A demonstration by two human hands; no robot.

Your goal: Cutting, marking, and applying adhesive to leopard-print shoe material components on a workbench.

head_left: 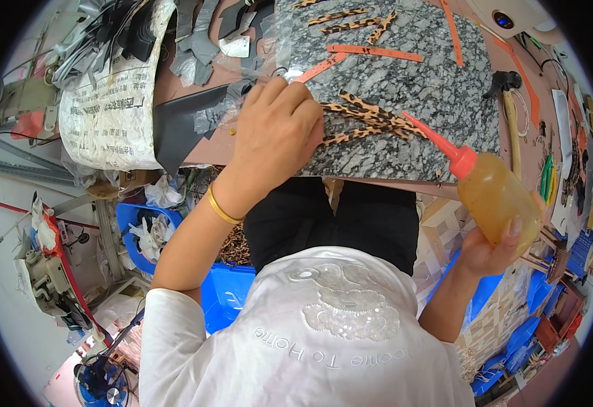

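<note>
Granite slab [405, 88], left hand [276, 129] pressing leopard strips [364, 122] (right hand [493, 247] gripping glue bottle [493, 193])

The person wears a white top [323, 339] with short sleeves that end above the elbows, leaving both forearms bare. On its front sits a patch of clear sequins [351, 308] sewn in a rounded, cloud-like shape, with a smaller shiny patch above it and a curved line of pale stitched lettering below. Under the top, dark black trousers or a skirt [334, 220] cover the lap. A plain, thin gold bangle [220, 207] circles the left wrist. The right wrist is bare, and no rings show on the fingers of either of the hands. The nails are short and unpainted.
</note>
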